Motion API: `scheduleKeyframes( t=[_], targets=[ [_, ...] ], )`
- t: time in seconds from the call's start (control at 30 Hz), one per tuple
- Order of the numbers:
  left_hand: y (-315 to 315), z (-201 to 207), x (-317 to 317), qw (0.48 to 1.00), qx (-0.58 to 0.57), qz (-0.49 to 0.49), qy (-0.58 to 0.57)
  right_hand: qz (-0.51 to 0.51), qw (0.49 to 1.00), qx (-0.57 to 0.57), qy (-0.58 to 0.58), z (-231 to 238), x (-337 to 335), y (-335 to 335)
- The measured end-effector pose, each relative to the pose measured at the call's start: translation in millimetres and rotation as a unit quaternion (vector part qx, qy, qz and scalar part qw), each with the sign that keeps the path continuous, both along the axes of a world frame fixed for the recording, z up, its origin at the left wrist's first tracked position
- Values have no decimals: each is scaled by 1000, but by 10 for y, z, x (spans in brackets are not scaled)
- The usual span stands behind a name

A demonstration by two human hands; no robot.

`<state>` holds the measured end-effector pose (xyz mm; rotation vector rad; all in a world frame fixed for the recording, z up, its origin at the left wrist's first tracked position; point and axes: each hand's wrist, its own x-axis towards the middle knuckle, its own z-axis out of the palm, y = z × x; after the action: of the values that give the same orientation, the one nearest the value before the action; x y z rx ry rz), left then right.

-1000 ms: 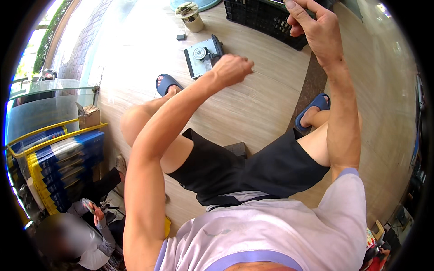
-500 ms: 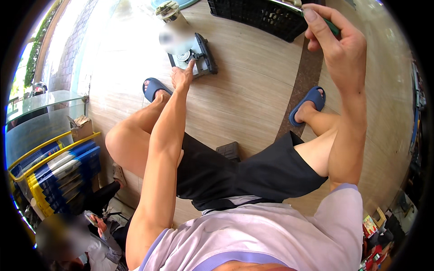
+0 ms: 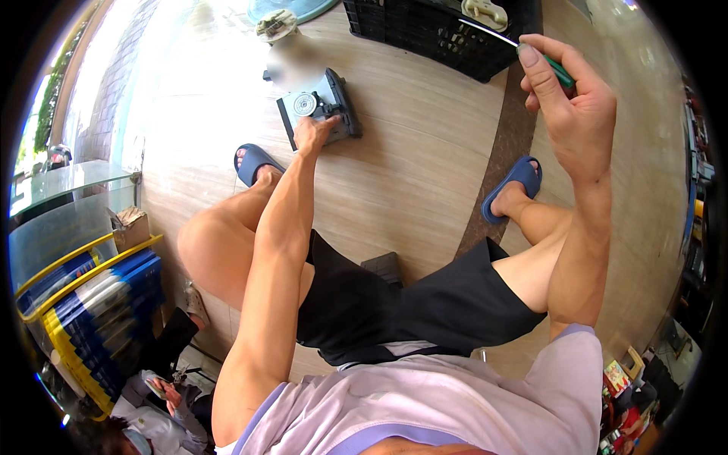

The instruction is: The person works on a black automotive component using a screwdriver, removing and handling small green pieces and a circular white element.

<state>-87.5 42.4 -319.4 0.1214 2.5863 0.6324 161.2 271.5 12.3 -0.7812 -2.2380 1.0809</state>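
On the wooden-look floor ahead sits a boxy grey and black device with a round silver dial on top. My left hand grips its near side, the thumb stretched over a black part beside the dial; the other fingers are partly hidden. Raised at the upper right, my right hand is closed round the green handle of a screwdriver. The slim metal shaft points away to the left, in front of a black crate, and touches nothing that I can make out.
The black plastic crate holds a pale part. Beyond the device stand a container and a blue round tray. A yellow rack with blue packs stands left, near a seated person holding a phone. Blue slippers are on my feet.
My right hand has come lower, bringing the screwdriver shaft into fuller view. My left thumb has swung from pointing away to pointing right across the device. The whole view has shifted slightly.
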Motion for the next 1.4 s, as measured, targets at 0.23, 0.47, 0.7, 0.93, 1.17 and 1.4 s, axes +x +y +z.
scheduleKeyframes(
  t=[0.23, 0.47, 0.7, 0.93, 1.17, 1.4],
  targets=[
    [-107, 69, -55, 982, 118, 81, -123, 24, 997, 73, 19, -16, -68, -32],
    [173, 453, 43, 790, 462, 277, -294, 47, 994, 93, 28, 63, -87, -88],
    [389, 1854, -167, 836, 504, 4, -219, 41, 998, 22, 46, 107, -163, -131],
    [-82, 3112, 312, 891, 353, -273, -84, 143, 977, -60, 148, 256, -178, -164],
    [-404, 2995, 944, 925, 277, -173, -195, 188, 919, -270, 216, 273, -315, -231],
    [-420, 2901, 983, 859, 372, -144, -321, 198, 910, -258, 258, 119, -375, -324]
  ],
)
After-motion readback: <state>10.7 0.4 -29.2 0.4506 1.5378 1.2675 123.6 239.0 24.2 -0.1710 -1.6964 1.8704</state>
